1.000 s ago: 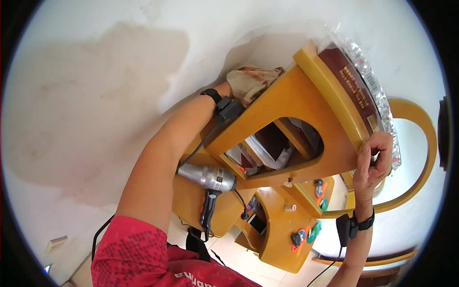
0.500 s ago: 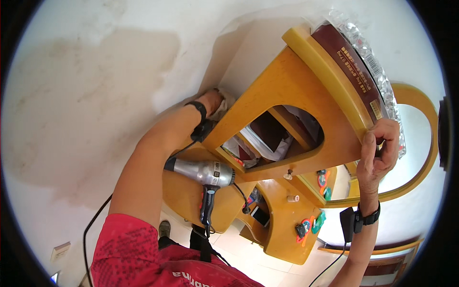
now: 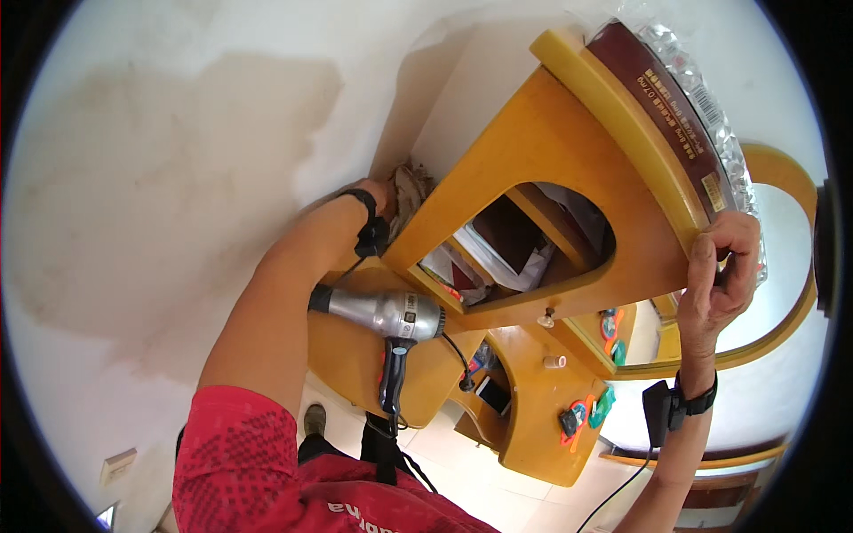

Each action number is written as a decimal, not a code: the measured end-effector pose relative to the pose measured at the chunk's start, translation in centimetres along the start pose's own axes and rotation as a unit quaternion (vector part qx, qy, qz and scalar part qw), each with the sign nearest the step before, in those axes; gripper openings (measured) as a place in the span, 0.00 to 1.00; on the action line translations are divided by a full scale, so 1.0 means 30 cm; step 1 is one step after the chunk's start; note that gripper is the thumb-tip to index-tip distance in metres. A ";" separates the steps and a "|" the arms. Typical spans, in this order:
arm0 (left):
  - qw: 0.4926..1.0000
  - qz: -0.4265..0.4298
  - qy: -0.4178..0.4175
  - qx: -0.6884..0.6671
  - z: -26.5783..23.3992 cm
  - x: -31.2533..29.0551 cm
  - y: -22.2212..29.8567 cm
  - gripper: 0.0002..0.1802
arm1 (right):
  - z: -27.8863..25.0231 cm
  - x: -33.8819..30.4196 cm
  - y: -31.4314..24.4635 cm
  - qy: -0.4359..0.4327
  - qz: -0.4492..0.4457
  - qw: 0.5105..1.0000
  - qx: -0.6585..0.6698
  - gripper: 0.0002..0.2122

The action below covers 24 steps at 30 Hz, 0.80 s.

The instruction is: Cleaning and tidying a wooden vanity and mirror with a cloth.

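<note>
A yellow-brown wooden cabinet [image 3: 569, 133] with an arched opening in its door stands in front of me. Down in the gap between its left side and the wall, my left hand [image 3: 384, 197] is closed on a brownish crumpled cloth [image 3: 410, 197]; most of the fingers are hidden. My right hand [image 3: 724, 266] grips the front right corner of the cabinet top, its fingers bent over the edge. Next to that hand, a flat dark-red box [image 3: 662, 115] in clear plastic wrap lies on top. Papers [image 3: 506, 258] show inside the opening.
Below my left forearm, a silver hair dryer [image 3: 382, 313] with a black handle lies on the wooden dressing table [image 3: 355, 373]. An oval-framed mirror [image 3: 782, 258] is at the right. A phone [image 3: 492, 396], a small pale roll [image 3: 554, 361] and colourful items [image 3: 577, 416] lie lower down.
My left hand has shifted slightly left and down beside the cabinet, and more of the cloth shows. My right hand stays on the cabinet corner while the whole view shifts a little.
</note>
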<state>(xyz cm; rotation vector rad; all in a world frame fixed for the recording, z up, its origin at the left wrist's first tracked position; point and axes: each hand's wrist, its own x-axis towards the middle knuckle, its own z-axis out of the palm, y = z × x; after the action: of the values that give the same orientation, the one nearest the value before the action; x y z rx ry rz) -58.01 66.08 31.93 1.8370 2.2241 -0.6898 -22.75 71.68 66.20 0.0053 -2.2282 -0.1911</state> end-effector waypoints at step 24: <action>0.989 0.042 -0.005 -0.140 0.244 -0.398 0.023 0.17 | -0.004 -0.075 -0.132 0.022 -0.056 0.998 0.013 0.09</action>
<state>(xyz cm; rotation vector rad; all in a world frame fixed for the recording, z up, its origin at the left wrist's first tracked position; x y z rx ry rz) -55.82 52.31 30.32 1.7688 2.0976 -0.3507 -21.52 67.91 63.95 0.1472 -2.1885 -0.2211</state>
